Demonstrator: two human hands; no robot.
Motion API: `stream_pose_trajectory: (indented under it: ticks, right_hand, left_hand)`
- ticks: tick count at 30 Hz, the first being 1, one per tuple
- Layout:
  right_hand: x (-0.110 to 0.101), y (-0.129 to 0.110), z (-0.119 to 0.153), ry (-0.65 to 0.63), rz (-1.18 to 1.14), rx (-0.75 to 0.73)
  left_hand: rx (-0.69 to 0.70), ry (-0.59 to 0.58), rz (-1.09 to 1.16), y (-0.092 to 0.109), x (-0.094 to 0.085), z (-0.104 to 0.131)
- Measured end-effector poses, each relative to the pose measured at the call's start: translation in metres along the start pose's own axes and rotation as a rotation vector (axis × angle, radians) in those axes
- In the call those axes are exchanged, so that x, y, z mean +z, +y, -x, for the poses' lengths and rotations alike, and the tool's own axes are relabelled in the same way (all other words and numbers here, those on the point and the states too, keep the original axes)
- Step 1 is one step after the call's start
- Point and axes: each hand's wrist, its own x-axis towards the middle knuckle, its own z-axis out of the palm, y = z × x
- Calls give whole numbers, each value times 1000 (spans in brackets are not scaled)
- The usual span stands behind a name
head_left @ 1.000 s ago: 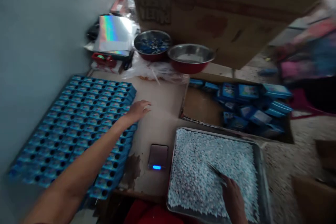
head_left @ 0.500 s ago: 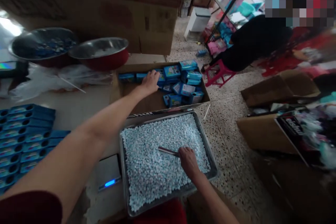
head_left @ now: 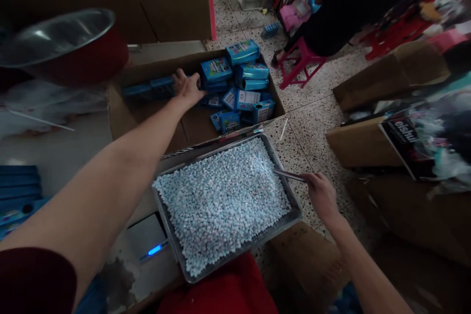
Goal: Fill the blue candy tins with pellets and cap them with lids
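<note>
My left hand [head_left: 188, 89] reaches into a shallow carton [head_left: 184, 127], fingers apart, among small blue candy boxes [head_left: 216, 69]. Its fingertips are at the boxes along the back wall; I see no box gripped in it. My right hand [head_left: 322, 196] is closed on the end of a thin, flat metal tool [head_left: 290, 175]. The tool's far end is over the right rim of a metal tray [head_left: 299, 212]. Small pale blue and white pellets [head_left: 224, 201] are heaped in that tray, which rests near my lap in front of the carton.
A scale [head_left: 147, 235] with a lit blue display sits left of the tray. Blue boxes [head_left: 20, 181] are stacked at the left edge. A red metal bowl [head_left: 84, 54] stands behind. Further off, a person in black sits on a pink stool [head_left: 303, 61]. Open cartons [head_left: 364, 144] line the right.
My right hand has moved right with the metal tool, from over the pellets to beyond the tray's edge. My left hand stays in the carton, its fingers now more spread. The view has shifted.
</note>
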Motion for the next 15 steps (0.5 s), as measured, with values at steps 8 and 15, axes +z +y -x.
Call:
stream_pose_trajectory:
  ticks: [8, 15]
  right_hand:
    - [113, -63, -56, -275, -303, -320]
    - [158, -120, -40, -398, -511, -435]
  left_hand:
    - [-255, 20, 89, -31, -16, 39]
    - [174, 162, 315, -60, -104, 186]
